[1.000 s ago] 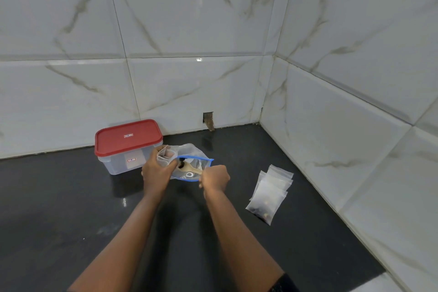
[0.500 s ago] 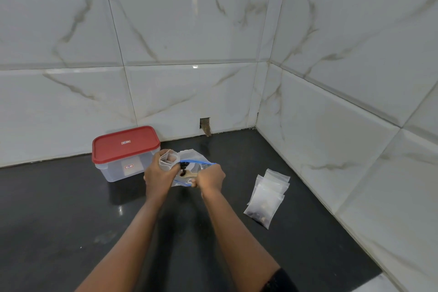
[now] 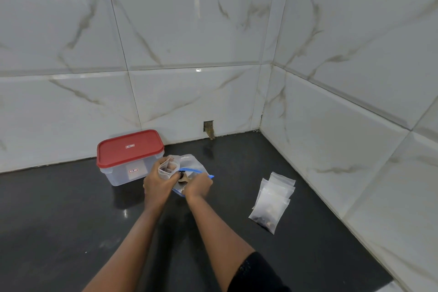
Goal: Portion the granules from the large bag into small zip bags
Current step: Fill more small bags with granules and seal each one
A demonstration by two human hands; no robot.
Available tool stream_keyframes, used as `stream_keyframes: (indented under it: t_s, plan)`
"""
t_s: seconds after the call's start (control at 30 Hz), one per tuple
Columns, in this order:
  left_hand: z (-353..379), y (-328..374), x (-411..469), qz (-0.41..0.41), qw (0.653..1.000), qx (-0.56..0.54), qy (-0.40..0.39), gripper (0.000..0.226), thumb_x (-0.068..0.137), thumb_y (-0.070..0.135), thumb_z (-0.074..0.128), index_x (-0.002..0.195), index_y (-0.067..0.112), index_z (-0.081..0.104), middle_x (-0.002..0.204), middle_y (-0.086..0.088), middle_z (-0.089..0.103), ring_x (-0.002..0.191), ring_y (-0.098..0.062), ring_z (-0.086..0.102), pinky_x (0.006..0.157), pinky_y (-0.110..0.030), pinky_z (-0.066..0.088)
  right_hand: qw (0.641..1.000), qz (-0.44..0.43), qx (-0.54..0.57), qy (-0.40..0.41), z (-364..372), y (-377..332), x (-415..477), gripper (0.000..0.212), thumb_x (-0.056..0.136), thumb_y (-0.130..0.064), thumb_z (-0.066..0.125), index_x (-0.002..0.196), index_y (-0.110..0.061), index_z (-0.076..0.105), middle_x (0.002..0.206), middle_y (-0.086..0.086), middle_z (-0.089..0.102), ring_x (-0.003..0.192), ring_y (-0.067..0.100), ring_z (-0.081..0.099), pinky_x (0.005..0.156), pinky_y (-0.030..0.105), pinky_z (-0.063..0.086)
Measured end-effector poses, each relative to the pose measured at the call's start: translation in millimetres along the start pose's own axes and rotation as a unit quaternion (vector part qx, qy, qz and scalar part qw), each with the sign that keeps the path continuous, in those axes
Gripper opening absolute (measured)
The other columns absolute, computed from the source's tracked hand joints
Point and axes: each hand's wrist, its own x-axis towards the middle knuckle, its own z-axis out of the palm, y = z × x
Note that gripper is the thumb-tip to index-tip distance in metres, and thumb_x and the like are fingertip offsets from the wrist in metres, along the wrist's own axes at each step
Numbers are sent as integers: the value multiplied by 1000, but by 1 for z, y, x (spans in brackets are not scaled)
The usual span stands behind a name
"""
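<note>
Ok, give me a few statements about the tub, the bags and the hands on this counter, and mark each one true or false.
1. The tub has its red lid on. True.
2. The left hand holds a small bag with its mouth open. True.
3. The pile of small bags lies to the left of the tub. False: it lies to the right of both hands, near the right wall.
4. The right hand rests flat on the counter, away from the large bag. False: it is at the mouth of the large bag with the blue zip.
5. The tub stands near the back wall. True.
</note>
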Motion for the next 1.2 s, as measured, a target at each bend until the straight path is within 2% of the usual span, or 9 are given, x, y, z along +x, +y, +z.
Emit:
stream_keyframes:
  t_s: [0.13, 0.33, 0.47, 0.6, 0.73, 0.83, 0.97, 1.07, 1.2]
  plan:
    - [-3, -4, 2, -12, 1000, -7, 4, 47, 77, 10, 73, 120, 15, 56, 102, -2, 63, 92, -16, 60, 83, -28, 48, 997, 34, 68, -24, 9, 1, 1, 37, 93, -3, 32, 110, -4, 65, 73, -2, 57, 61, 7, 51, 40, 15, 38]
    - [-6, -5, 4, -6, 1000, -1, 5, 44, 76, 7, 73, 116, 13, 58, 98, -1, 64, 92, -18, 61, 83, -29, 49, 995, 45, 87, -22, 27, 11, 12, 33, 90, -8, 37, 102, -10, 68, 98, 8, 69, 77, 20, 59, 54, 23, 43]
    - [-4, -3, 1, 20, 1000, 6, 7, 43, 72, 2, 75, 111, 14, 60, 96, 0, 64, 89, -16, 60, 84, -28, 48, 991, 64, 112, -39, 40, 23, 25, 28, 86, -6, 39, 75, -17, 63, 84, 5, 68, 82, 24, 64, 78, 37, 57]
    - [-2, -3, -1, 49, 998, 32, -5, 41, 72, 2, 75, 102, 24, 58, 93, 7, 63, 87, -9, 60, 86, -26, 46, 984, 81, 153, -36, 47, 28, 34, 33, 93, -8, 44, 62, -21, 45, 71, -2, 54, 68, 14, 55, 63, 17, 49]
    - [-1, 0, -4, 62, 996, 52, -26, 40, 75, 5, 73, 103, 27, 55, 96, 9, 61, 88, -3, 57, 86, -22, 43, 986, 84, 135, -44, 43, 26, 33, 29, 95, -5, 40, 71, -13, 53, 75, 6, 57, 69, 19, 56, 73, 35, 52]
    - [1, 0, -4, 64, 995, 66, -32, 37, 76, 7, 73, 106, 23, 58, 96, 10, 59, 84, 8, 52, 80, -9, 37, 989, 78, 119, -38, 39, 26, 36, 29, 96, -5, 38, 74, -7, 55, 75, 8, 58, 80, 26, 59, 81, 39, 53]
    - [6, 2, -3, 54, 995, 74, -29, 37, 78, 8, 72, 112, 14, 59, 98, 8, 58, 87, -1, 53, 74, -2, 33, 992, 72, 98, -29, 34, 25, 39, 23, 96, -6, 40, 87, -5, 62, 82, 12, 63, 67, 21, 59, 61, 31, 52]
    - [10, 4, -1, 38, 997, 64, -26, 38, 77, 10, 72, 112, 16, 58, 95, 9, 57, 89, -6, 57, 79, -10, 41, 995, 61, 72, -26, 32, 24, 42, 26, 95, -7, 39, 92, -5, 65, 89, 12, 68, 68, 21, 63, 52, 26, 52]
    - [14, 6, 6, 23, 997, 67, -15, 42, 76, 15, 73, 114, 20, 57, 102, 2, 62, 98, -15, 58, 91, -33, 47, 1000, 31, 4, -6, 15, 8, 37, 23, 92, -3, 42, 93, -5, 65, 91, 11, 65, 81, 28, 68, 61, 36, 56]
